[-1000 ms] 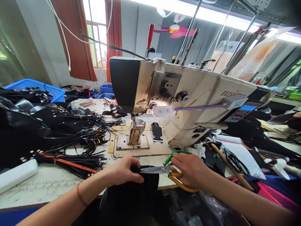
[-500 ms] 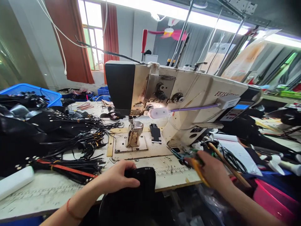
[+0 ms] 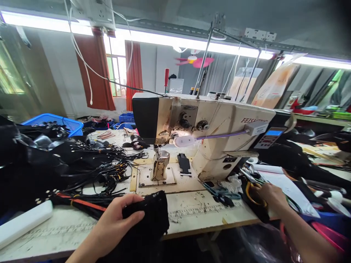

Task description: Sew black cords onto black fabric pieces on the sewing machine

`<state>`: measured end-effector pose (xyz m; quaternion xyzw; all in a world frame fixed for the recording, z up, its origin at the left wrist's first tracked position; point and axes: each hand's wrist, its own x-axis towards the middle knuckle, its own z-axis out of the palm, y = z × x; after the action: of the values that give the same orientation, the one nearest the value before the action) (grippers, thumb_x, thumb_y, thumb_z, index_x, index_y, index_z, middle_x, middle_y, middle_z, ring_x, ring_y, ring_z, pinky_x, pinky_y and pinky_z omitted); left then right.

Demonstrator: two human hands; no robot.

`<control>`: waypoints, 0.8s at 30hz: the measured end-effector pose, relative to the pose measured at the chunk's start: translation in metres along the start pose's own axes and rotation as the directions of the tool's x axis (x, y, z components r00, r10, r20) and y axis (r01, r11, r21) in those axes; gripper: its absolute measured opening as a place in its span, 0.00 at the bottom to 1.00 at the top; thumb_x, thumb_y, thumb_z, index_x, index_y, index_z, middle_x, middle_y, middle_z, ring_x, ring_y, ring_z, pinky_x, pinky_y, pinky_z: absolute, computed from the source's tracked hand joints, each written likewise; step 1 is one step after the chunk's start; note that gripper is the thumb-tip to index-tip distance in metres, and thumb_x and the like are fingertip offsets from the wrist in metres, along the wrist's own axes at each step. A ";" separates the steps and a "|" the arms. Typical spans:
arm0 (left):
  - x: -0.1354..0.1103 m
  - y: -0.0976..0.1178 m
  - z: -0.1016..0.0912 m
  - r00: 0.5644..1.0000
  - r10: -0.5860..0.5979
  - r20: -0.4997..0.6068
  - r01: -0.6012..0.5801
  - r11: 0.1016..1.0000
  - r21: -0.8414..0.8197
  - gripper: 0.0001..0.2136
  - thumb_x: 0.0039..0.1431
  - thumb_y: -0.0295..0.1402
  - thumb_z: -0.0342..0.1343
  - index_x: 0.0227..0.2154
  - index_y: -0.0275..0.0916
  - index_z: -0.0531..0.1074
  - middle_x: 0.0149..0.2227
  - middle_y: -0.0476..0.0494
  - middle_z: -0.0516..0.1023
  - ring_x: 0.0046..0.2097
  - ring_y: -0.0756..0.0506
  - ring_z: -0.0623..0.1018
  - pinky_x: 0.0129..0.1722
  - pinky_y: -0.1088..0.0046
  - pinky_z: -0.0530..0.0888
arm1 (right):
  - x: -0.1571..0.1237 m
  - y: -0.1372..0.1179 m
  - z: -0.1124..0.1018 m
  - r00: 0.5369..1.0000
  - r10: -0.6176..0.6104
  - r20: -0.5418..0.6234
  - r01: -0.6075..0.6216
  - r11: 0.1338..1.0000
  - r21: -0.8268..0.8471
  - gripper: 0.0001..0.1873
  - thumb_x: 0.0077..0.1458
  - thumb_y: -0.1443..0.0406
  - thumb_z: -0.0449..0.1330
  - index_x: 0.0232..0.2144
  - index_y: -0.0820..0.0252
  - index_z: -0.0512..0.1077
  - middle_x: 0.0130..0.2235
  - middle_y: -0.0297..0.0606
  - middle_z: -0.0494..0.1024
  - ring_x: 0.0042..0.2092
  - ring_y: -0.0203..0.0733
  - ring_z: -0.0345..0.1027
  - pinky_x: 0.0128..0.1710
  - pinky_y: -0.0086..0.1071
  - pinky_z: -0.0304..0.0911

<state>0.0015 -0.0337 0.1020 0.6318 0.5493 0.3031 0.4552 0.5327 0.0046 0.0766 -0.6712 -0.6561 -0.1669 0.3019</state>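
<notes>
My left hand [image 3: 116, 219] pinches a black fabric piece [image 3: 155, 215] between thumb and fingers at the table's front edge. Small pale print shows along the top of the piece, and its lower part drops into the dark below. At the right, my right hand [image 3: 271, 199] has its fingers closed at the orange handle of a pair of scissors [image 3: 249, 191], low over the cluttered tabletop; the fingertips are partly hidden. Between the hands and behind them stands a cream sewing machine [image 3: 219, 135] with a metal post [image 3: 161, 166] under its needle. A flat black part [image 3: 184, 164] lies beside the post.
Bundles of black cords [image 3: 106, 168] and black material fill the left, with a white block [image 3: 26, 223] in front. A blue basket [image 3: 74, 128] stands behind. Teal-handled snips [image 3: 211, 189], papers [image 3: 285, 188] and a pink tub [image 3: 329, 233] are on the right.
My right hand has moved right with the orange-handled scissors, away from the machine's front. My left hand and the black piece have shifted slightly left and tilted. The head view has tipped upward.
</notes>
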 end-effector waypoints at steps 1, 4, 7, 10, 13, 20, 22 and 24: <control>-0.002 0.002 0.000 1.000 0.003 -0.009 -0.003 1.000 -0.001 0.23 0.49 0.48 0.60 0.45 0.40 0.73 0.44 0.41 0.78 0.48 0.36 0.74 0.47 0.61 0.71 | 0.009 -0.008 0.003 1.000 -0.003 -0.004 0.003 1.000 0.016 0.26 0.52 0.74 0.54 0.06 0.55 0.57 0.10 0.32 0.54 0.09 0.38 0.51 0.15 0.35 0.44; -0.004 0.011 0.005 1.000 -0.015 0.012 0.015 1.000 -0.022 0.20 0.47 0.45 0.61 0.40 0.39 0.74 0.38 0.44 0.79 0.43 0.38 0.75 0.42 0.65 0.72 | 0.023 -0.066 0.010 0.998 -0.062 -0.004 0.062 0.993 0.097 0.20 0.53 0.74 0.52 0.12 0.56 0.64 0.14 0.35 0.62 0.13 0.40 0.58 0.17 0.35 0.50; 0.001 0.022 0.013 0.995 -0.012 0.095 0.016 0.999 -0.034 0.14 0.46 0.40 0.61 0.34 0.37 0.75 0.32 0.47 0.77 0.37 0.43 0.74 0.36 0.70 0.71 | 0.013 -0.164 0.007 0.949 -0.310 0.062 0.267 0.892 0.365 0.10 0.59 0.69 0.53 0.29 0.55 0.71 0.32 0.40 0.77 0.33 0.45 0.73 0.32 0.36 0.67; 0.008 0.029 0.023 0.993 0.018 0.115 -0.025 0.998 0.059 0.11 0.45 0.37 0.62 0.30 0.37 0.74 0.27 0.51 0.73 0.32 0.47 0.71 0.32 0.73 0.67 | -0.004 -0.255 -0.005 0.732 -0.679 0.054 0.394 0.486 0.780 0.07 0.61 0.71 0.52 0.33 0.56 0.68 0.38 0.38 0.76 0.41 0.39 0.71 0.41 0.32 0.67; 0.009 0.031 0.028 0.992 0.047 0.116 -0.064 0.986 0.155 0.10 0.44 0.37 0.62 0.29 0.37 0.75 0.27 0.53 0.72 0.32 0.47 0.70 0.31 0.74 0.64 | -0.009 -0.298 -0.012 0.603 -0.797 -0.036 0.421 0.280 0.863 0.08 0.60 0.74 0.52 0.32 0.58 0.65 0.35 0.38 0.75 0.39 0.37 0.67 0.40 0.31 0.65; 0.006 0.038 0.029 0.981 0.052 0.188 -0.071 0.993 0.097 0.10 0.42 0.36 0.61 0.29 0.37 0.76 0.27 0.52 0.73 0.34 0.46 0.70 0.34 0.73 0.64 | -0.002 -0.292 -0.010 0.538 -0.813 0.220 0.296 0.427 0.854 0.09 0.54 0.77 0.57 0.33 0.59 0.66 0.36 0.37 0.73 0.38 0.37 0.67 0.38 0.29 0.63; 0.007 0.039 0.029 0.981 0.054 0.187 -0.070 0.994 0.084 0.11 0.42 0.35 0.61 0.29 0.37 0.76 0.28 0.51 0.73 0.35 0.45 0.70 0.35 0.73 0.65 | -0.005 -0.291 -0.009 0.560 -0.792 0.243 0.289 0.462 0.839 0.09 0.55 0.76 0.58 0.33 0.59 0.66 0.36 0.36 0.73 0.37 0.37 0.67 0.38 0.29 0.62; 0.007 0.039 0.028 0.983 0.035 0.180 -0.052 0.995 0.090 0.11 0.42 0.36 0.60 0.29 0.36 0.76 0.28 0.51 0.73 0.36 0.45 0.70 0.35 0.73 0.65 | -0.008 -0.291 -0.007 0.613 -0.761 0.209 0.293 0.466 0.835 0.08 0.55 0.75 0.59 0.32 0.58 0.65 0.35 0.35 0.72 0.36 0.37 0.66 0.37 0.29 0.61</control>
<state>0.0446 -0.0326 0.1253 0.6889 0.5061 0.2289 0.4657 0.2473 -0.0187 0.1308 -0.2532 -0.9030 0.2255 0.2640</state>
